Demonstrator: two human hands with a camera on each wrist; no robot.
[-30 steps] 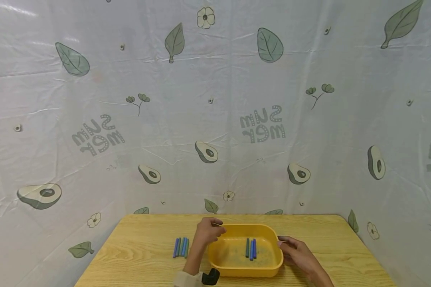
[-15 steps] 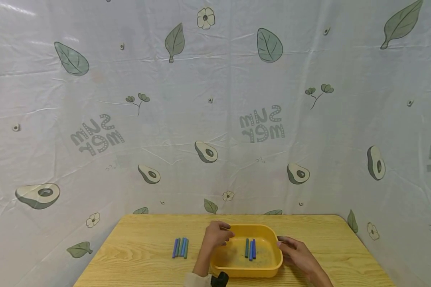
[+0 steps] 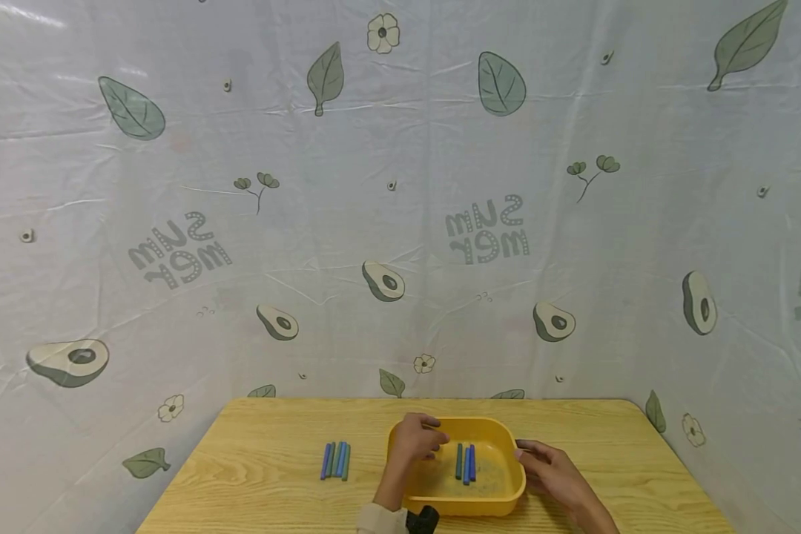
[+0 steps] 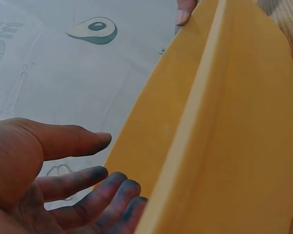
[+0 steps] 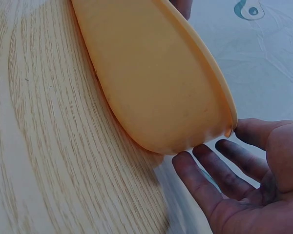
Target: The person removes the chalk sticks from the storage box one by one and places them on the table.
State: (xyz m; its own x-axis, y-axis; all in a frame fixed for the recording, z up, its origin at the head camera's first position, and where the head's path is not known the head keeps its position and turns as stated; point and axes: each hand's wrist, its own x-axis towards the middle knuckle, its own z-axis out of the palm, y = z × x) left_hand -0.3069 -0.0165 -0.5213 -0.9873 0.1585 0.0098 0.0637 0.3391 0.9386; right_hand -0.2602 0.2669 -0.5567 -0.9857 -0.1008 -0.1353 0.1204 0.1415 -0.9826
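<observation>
A yellow plastic basin (image 3: 470,507) stands on the table. Three chalk sticks (image 3: 467,467), dark green and blue, lie side by side in it among bluish dust. My left hand (image 3: 417,440) hovers over the basin's left part, its fingers loosely bent and nothing between them; the left wrist view shows blue-green smudges on its fingertips (image 4: 130,187). At the basin's right end, my right hand (image 3: 555,476) holds the rim, thumb at the edge and fingers against the outer wall (image 5: 161,97). Left of the basin, several blue and green chalk sticks (image 3: 336,460) lie in a row.
The light wooden table (image 3: 267,437) has rounded far corners. Behind and around it hangs a pale curtain (image 3: 334,222) printed with leaves, avocados and lettering. A dark wrist strap (image 3: 423,519) and a light sleeve (image 3: 380,518) show at the bottom.
My left hand has moved right, from the basin's left rim to over its inside. The right hand stays at the right end, and the chalk sticks lie as before.
</observation>
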